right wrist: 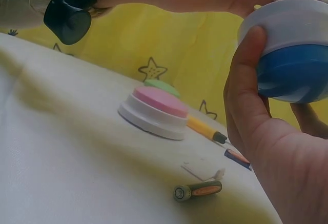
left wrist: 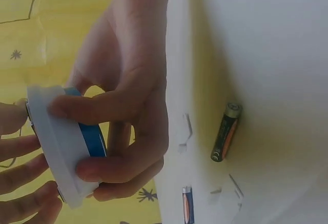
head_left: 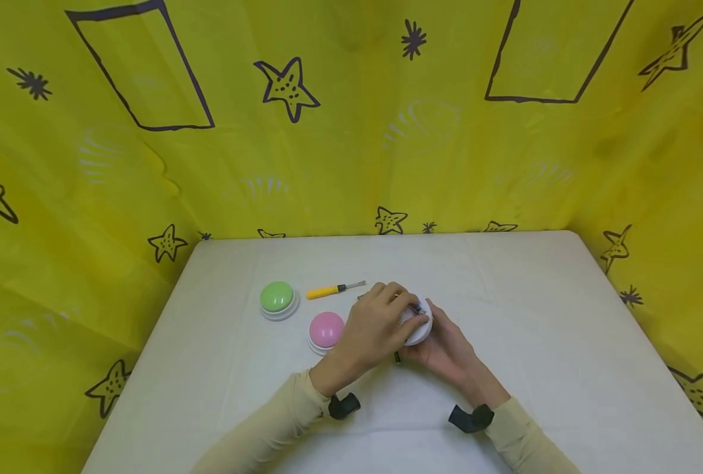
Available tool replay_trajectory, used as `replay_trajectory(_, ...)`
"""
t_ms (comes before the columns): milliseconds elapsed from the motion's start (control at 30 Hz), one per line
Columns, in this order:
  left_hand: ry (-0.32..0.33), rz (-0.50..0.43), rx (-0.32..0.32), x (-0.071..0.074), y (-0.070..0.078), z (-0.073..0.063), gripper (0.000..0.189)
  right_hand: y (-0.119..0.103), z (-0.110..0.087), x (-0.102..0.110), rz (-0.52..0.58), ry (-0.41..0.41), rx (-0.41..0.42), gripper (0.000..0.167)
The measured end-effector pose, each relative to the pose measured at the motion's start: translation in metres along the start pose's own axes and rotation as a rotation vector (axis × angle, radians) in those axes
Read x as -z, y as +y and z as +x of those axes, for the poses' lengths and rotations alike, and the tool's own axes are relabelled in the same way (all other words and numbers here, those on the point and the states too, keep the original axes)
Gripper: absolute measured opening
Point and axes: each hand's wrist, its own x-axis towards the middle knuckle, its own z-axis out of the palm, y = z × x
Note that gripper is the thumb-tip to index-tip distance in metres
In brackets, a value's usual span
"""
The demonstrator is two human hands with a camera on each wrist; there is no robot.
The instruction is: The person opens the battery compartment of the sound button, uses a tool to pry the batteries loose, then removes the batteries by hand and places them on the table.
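Observation:
A round push button with a white base and a blue dome is held above the table between both hands. My right hand cradles it from below, fingers and thumb around the rim, the dome toward the palm. My left hand reaches over the upturned base, its bent fingers and thumb on the underside, where dark and metallic parts show. Whether a small piece lies under those fingertips is hidden. Below the hands lies a battery, with a second battery farther off and a small pale flat piece.
A pink push button stands left of the hands. Beyond it are a green push button and a yellow-handled screwdriver. The white table meets a yellow patterned curtain at the back and sides.

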Motion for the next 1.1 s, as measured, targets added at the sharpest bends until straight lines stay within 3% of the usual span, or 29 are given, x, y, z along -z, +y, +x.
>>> replay_trajectory(167,0.024,-0.007,-0.002,0.0,0.002,0.0,0.016,0.0,-0.001,-0.001,-0.009,-0.038,0.007,0.055)
replay_trajectory(567,0.069,-0.061,-0.145,-0.002,-0.003,0.0,0.01,0.002,-0.002,-0.004,0.001,-0.026,0.015,0.055)
replay_trajectory(967,0.12,-0.233,-0.097,-0.006,-0.006,0.002,0.009,0.003,-0.009,0.001,0.074,-0.075,-0.013,0.057)
replay_trajectory(1100,0.13,-0.267,-0.049,-0.007,-0.003,0.004,0.008,0.004,-0.02,0.003,0.101,-0.092,-0.004,0.059)
